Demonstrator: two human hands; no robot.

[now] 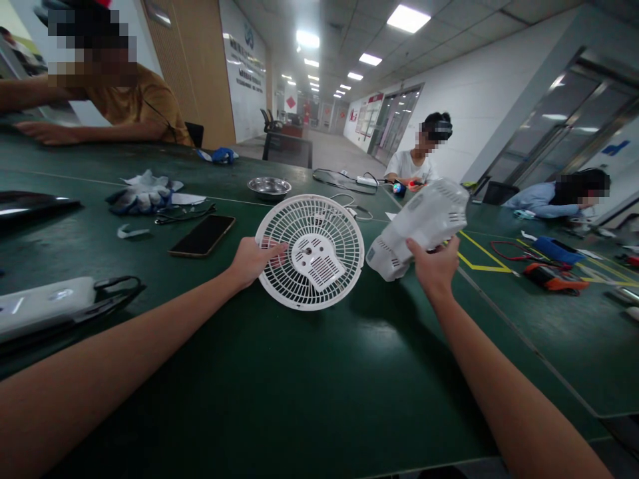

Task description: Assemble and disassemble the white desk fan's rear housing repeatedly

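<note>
In my left hand (258,259) is the rim of a round white fan grille (344,229), thumb across its ribs and fingers behind. A slotted white plate (323,259) sits at the grille's centre. My right hand (435,263) is wrapped round a white plastic fan body (424,216) with vent slots, held tilted above the table. Its lower end comes close to the grille's right edge; I cannot tell whether they touch. A pale cable (367,213) shows behind the grille.
A metal bowl (269,187) stands behind the grille. Left lie a phone (204,235), gloves (142,194) and a white power strip (47,305). An orange multimeter (554,278) and yellow tape lines (492,269) are at right. Several people sit round the green table (299,399).
</note>
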